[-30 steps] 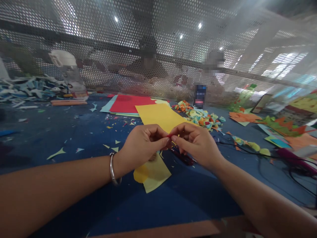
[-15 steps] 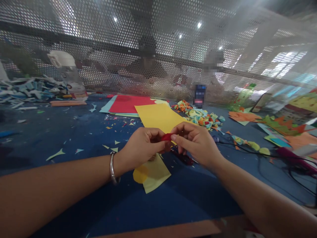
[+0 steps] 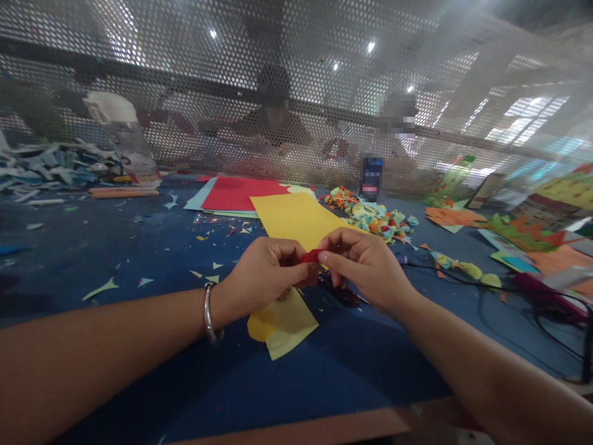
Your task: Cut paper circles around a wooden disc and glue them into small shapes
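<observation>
Between my two hands is a small piece of red paper (image 3: pixel 310 256), pinched at both ends. My left hand (image 3: pixel 266 266) grips its left side with thumb and fingers, and my right hand (image 3: pixel 364 262) grips the right side. Fingertips cover much of the paper, so its full shape is hidden. Below my left hand lie a pale yellow paper (image 3: pixel 291 324) and a rounded deeper-yellow piece (image 3: pixel 260 326) on the blue table. Dark red-handled scissors (image 3: pixel 341 293) rest under my right hand, partly hidden. Just beyond my hands is a yellow sheet (image 3: pixel 296 219).
Behind the yellow sheet lie red sheets (image 3: pixel 245 193). A heap of small folded paper pieces (image 3: pixel 375 216) sits beside a phone (image 3: pixel 371 179). A bottle (image 3: pixel 127 136) stands left by paper strips (image 3: pixel 55 167). A black cable (image 3: pixel 463 281) and a purple tool (image 3: pixel 549 298) lie right.
Both hands keep their pinch on the red paper with almost no movement. The whole view has shifted very slightly.
</observation>
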Demonstrator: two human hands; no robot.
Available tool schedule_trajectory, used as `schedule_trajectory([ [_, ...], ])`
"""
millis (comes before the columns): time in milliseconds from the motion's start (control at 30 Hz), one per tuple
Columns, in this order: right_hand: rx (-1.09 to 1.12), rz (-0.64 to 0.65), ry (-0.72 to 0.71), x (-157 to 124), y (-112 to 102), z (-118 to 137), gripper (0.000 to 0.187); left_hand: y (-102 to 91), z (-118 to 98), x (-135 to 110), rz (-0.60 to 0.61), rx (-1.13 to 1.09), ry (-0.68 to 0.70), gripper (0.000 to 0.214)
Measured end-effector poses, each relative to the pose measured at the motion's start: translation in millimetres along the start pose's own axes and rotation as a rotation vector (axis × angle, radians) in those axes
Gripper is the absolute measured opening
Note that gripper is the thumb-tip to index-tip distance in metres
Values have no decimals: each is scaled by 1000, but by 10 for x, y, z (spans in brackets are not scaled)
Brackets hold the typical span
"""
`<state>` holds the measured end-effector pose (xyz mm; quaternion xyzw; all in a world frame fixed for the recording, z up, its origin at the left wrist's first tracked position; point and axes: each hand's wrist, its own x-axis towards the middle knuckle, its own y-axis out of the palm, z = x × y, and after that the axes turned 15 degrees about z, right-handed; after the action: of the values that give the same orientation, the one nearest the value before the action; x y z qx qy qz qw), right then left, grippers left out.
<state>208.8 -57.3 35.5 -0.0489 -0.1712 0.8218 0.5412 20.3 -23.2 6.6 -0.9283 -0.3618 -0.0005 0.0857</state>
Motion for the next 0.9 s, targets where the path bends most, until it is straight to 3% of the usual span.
schedule_trajectory([
  [233,-5,0,-3,-16,-15,22,22,-10,0,-16,5,33,13,31],
  [533,-7,25,-2,-24,-40,8,21,22,-135,-19,46,-101,-54,25],
  [900,3,22,-12,-23,-31,23,21,-7,-91,-28,56,-98,-71,32],
])
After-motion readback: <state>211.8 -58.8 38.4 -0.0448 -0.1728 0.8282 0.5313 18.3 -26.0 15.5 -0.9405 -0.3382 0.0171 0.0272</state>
